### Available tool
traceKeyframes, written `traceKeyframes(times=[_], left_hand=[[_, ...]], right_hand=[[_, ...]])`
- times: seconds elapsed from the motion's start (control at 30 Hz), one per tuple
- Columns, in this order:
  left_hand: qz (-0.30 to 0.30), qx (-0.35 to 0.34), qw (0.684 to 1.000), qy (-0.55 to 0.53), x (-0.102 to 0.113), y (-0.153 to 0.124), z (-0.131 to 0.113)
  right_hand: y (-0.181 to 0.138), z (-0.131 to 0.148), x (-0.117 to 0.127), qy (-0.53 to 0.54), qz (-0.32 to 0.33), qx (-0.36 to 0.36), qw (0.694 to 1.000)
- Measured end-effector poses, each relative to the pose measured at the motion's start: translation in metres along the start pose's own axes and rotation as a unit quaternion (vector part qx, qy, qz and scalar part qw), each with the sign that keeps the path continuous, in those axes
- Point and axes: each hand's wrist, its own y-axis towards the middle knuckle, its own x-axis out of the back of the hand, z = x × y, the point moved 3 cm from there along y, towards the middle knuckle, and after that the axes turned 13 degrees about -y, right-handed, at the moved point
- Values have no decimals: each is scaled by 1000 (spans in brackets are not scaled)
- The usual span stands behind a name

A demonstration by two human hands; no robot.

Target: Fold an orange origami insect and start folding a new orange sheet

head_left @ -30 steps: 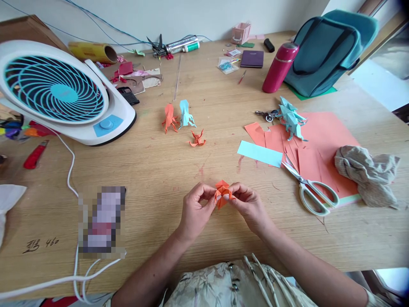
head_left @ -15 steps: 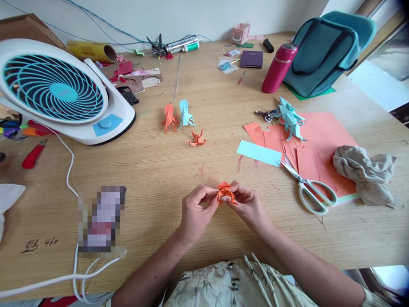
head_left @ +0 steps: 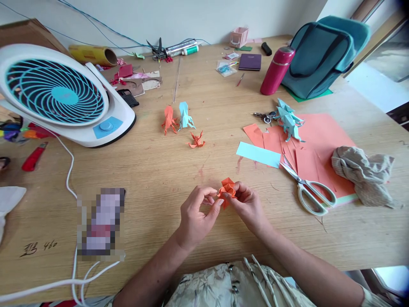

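My right hand (head_left: 251, 207) pinches a small folded orange origami figure (head_left: 228, 187) between thumb and fingers, above the near part of the table. Just left of the figure is my left hand (head_left: 196, 211), open, its thumb and forefinger parted. The left thumb tip reaches the figure's lower left edge; whether it touches, I cannot tell. Farther back on the table stand an orange origami figure (head_left: 169, 119) and a light blue one (head_left: 185, 116), side by side. Nearer to me lies a smaller orange origami piece (head_left: 196, 140) with curled points.
At right, scissors (head_left: 308, 187) rest partly over orange paper (head_left: 335, 132), near a light blue strip (head_left: 258, 154), blue origami figures (head_left: 290, 121) and a crumpled cloth (head_left: 364, 170). Behind stand a magenta bottle (head_left: 277, 72) and teal bag (head_left: 319, 59). A fan (head_left: 64, 94) and phone (head_left: 104, 221) are left.
The orange figure has been turned in my fingers and now shows a different side. My left thumb and forefinger, earlier pinching its left side, have come apart.
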Motion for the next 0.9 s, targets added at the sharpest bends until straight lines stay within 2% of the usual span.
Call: traceKeyframes(times=[0.13, 0.37, 0.53, 0.7, 0.8, 0.9], left_hand=[[-12, -29, 999, 30, 2, 2, -5], [-11, -10, 1000, 13, 3, 2, -9], [-9, -25, 999, 31, 3, 1, -9], [4, -56, 995, 86, 5, 0, -11], [19, -71, 987, 145, 6, 1, -11], [31, -75, 979, 189, 5, 1, -10]], right_hand=[[-1, -6, 0, -22, 6, 14, 1000], [-1, -5, -1, -36, -5, 22, 999], [-2, -1, 0, -64, -16, 50, 997], [-5, 4, 5, -165, -56, 113, 978], [-8, 9, 4, -215, -62, 151, 963], [-8, 12, 3, -228, -60, 159, 959]])
